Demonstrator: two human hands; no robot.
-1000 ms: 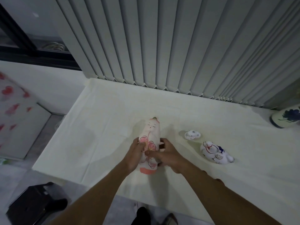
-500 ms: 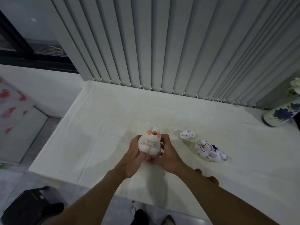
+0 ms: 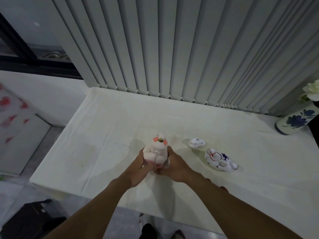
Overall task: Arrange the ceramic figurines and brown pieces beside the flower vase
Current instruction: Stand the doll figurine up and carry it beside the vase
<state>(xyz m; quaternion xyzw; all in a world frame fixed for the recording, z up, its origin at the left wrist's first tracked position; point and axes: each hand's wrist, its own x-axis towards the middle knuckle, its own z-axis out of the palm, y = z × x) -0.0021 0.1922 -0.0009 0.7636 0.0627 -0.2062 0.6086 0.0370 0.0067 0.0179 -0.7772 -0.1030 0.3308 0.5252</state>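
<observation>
A tall white and pink ceramic figurine stands upright near the middle of the white-clothed table. My left hand clasps its left side and my right hand its right side, hiding its base. To the right lie a small white figurine and a larger white figurine with blue and red marks. The blue-flowered vase with a white flower stands at the far right. Two brown pieces peek out behind my right forearm.
Grey vertical blinds hang along the table's far edge. The table's near edge drops to a tiled floor, with a dark box at the lower left. A white panel with red hearts stands at the left.
The tall figurine was lying tilted in both hands one second ago; now it is upright on the table. My view has shifted right, bringing the vase's flower into sight.
</observation>
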